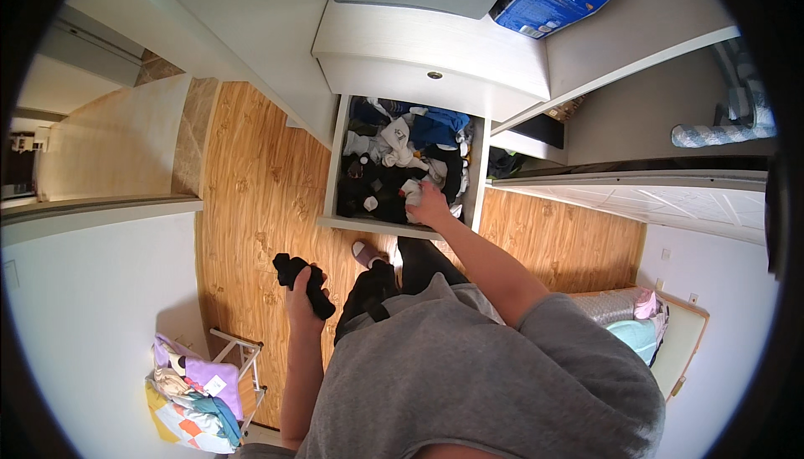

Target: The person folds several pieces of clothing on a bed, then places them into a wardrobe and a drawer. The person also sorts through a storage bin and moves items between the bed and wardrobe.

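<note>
An open white drawer (405,230) in front of me is filled with socks and small clothes in black, white and blue. Over its near right part is my right hand (431,204), with a rolled white sock (412,191) in its fingers; a bit of red shows at the sock's edge. My left hand (306,299) is apart from the drawer, low on the left, and grips a bundle of black socks (301,280). A white sock with a small dark mark (397,135) lies near the drawer's middle, beside blue fabric (440,126).
Above the drawer is a closed white drawer front with a lock (434,74). A blue plastic package (553,0) sits on the shelf. At right stands an open cabinet door (653,198). Folded textiles (195,396) rest on a small rack at lower left, over the wood floor (251,195).
</note>
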Demonstrator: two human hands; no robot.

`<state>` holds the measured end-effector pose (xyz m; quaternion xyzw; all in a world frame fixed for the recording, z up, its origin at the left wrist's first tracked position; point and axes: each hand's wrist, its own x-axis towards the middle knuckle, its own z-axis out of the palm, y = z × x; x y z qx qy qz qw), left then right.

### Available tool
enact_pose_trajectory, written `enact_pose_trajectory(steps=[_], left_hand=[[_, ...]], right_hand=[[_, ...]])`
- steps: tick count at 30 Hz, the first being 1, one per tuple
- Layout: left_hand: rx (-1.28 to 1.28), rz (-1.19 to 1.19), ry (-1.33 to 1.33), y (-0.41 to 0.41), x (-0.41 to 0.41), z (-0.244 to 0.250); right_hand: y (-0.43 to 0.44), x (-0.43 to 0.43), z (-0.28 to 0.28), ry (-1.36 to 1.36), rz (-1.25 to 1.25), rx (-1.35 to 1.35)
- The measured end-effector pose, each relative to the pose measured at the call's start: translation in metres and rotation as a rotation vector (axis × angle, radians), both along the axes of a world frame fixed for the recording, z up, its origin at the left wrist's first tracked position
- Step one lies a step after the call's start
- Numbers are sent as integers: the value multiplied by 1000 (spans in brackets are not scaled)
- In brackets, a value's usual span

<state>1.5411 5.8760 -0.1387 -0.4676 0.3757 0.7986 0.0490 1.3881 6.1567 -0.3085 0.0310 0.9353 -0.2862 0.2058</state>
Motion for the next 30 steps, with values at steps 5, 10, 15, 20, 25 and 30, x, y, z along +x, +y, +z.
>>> enact_pose_trajectory(steps=[5,10,15,20,25,30], left_hand=[[-9,46,63,11,-4,-1],[21,47,104,3,-5,-4],[203,-70,180,0,-12,5],[239,-350,410,20,-24,9],[318,-413,354,24,-24,11],[249,-326,329,18,-16,7]], right_hand=[[10,-9,9,-129,-152,-212],[38,-7,46,-428,-631,-1044],[33,-5,94,-578,-664,-1439],[-26,16,134,-499,-93,-1074],[-85,53,155,-489,203,-1061],[-86,55,165,-290,372,-858]])
